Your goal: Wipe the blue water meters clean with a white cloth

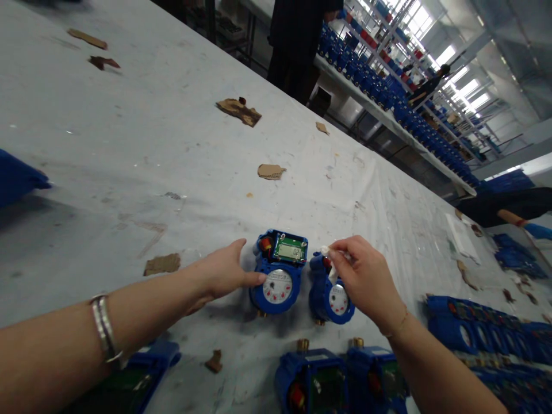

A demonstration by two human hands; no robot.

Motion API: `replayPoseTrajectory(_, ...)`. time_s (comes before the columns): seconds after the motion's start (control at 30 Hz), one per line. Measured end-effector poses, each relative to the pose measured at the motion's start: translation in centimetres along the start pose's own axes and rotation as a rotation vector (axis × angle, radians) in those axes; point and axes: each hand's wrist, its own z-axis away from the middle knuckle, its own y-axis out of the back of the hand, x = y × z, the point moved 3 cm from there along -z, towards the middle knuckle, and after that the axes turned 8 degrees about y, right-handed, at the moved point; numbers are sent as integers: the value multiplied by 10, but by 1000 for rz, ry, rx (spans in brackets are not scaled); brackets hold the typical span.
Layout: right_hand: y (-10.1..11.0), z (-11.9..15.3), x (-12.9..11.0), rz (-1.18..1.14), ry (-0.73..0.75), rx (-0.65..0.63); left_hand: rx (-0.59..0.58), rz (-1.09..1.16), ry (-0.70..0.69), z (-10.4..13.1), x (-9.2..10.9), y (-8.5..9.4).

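Observation:
Two blue water meters lie side by side on the grey table (150,144). My left hand (222,270) rests against the left meter (279,270), whose green display board and white dial are exposed; the fingers touch its left side. My right hand (366,279) hovers over the right meter (330,293) and pinches a small white piece (326,252) between thumb and fingers above that meter's top. A silver bracelet sits on my left wrist.
More blue meters lie along the near edge (328,379) and in a row at the right (487,336). Cardboard scraps (239,110) dot the table. A blue object (17,178) sits at the left edge. A person in dark clothes (297,40) stands beyond the table beside benches of meters.

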Motion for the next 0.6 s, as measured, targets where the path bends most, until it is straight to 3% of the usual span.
replayPoseTrajectory(0.1,2,13,10,-390,-211,-92,64,-57,-26,16,7,12)
replayPoseTrajectory(0.2,-4,26,8,-898,-386,-173,157,24,-129,50,24,24)
replayPoseTrajectory(0.27,-7,33,-1,-1171,-463,-164,88,180,-126,79,36,23)
replayPoseTrajectory(0.4,-6,45,-27,-1455,-548,-139,-92,413,-148,134,50,2)
replayPoseTrajectory(0.6,5,71,-73,-1679,-470,-156,-211,598,-296,184,50,-33)
